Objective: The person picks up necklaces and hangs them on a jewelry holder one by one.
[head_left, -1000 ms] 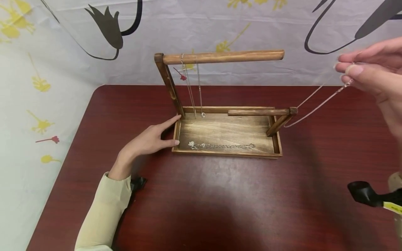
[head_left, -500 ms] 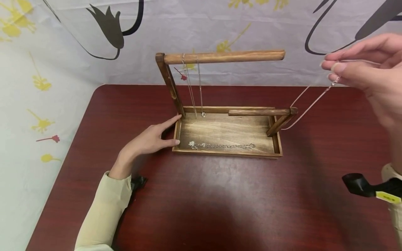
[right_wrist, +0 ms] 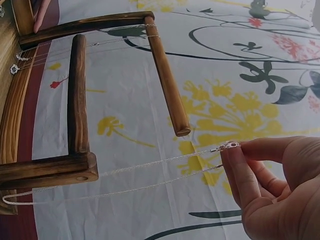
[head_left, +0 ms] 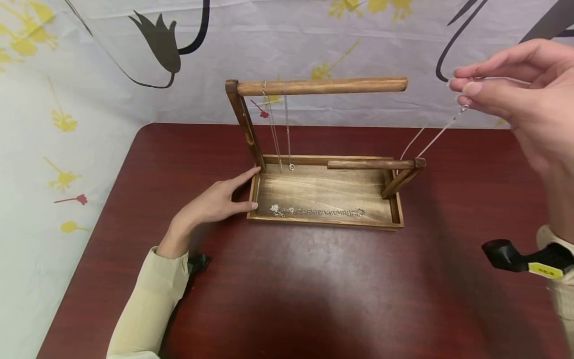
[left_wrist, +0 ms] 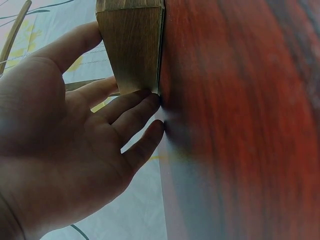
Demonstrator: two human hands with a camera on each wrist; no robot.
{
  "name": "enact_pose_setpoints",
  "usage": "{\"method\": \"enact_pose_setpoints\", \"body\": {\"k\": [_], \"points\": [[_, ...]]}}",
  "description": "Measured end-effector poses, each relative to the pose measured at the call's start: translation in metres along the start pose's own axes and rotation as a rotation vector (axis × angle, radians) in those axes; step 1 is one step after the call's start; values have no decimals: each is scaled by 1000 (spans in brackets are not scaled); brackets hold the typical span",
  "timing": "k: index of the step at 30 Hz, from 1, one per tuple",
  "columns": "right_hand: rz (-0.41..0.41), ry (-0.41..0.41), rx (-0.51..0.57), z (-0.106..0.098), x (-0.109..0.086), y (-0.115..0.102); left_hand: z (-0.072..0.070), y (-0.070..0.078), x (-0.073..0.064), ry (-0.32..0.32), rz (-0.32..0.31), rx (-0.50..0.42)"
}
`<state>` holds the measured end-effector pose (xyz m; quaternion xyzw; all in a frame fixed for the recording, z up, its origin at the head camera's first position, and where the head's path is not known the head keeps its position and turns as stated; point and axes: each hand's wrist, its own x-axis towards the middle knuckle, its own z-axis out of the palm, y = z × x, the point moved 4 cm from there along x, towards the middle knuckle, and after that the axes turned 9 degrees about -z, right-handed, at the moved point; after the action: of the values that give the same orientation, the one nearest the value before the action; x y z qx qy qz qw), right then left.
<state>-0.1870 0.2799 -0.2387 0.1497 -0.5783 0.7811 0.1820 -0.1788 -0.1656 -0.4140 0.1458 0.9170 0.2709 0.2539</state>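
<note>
My right hand [head_left: 533, 94] pinches a thin silver necklace [right_wrist: 135, 169] near its clasp, between thumb and fingertips. Its loop hangs down past the outer end of the short wooden bar [head_left: 367, 164], apart from the tall bar [head_left: 323, 86]. Straight fingers of my left hand [head_left: 211, 199] rest against the left end of the wooden tray [head_left: 327, 224], thumb at the front corner and index finger at the back one. In the left wrist view, other fingertips touch low on the tray's end [left_wrist: 132, 50].
Two fine necklaces [head_left: 288, 124] hang near the left end of the tall bar. A thicker silver chain [head_left: 320, 212] lies along the tray's front. Dark red table [head_left: 291, 279] surrounds the stand; a flower-printed cloth [head_left: 358, 50] rises behind it.
My right hand has moved left, bringing the necklace's loop inward behind the short bar's outer end. My left hand stays on the tray.
</note>
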Motion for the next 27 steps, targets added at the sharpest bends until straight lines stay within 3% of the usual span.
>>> {"method": "enact_pose_setpoints", "body": {"k": [10,20,27], "points": [[-12,-64,-144,13,5,2,-1,1,0,14,6,7],[32,-27,-49,25,11,5,0,1,0,27,22,3],[46,-43,-114,38,12,3,0,0,0,22,2,9]]}}
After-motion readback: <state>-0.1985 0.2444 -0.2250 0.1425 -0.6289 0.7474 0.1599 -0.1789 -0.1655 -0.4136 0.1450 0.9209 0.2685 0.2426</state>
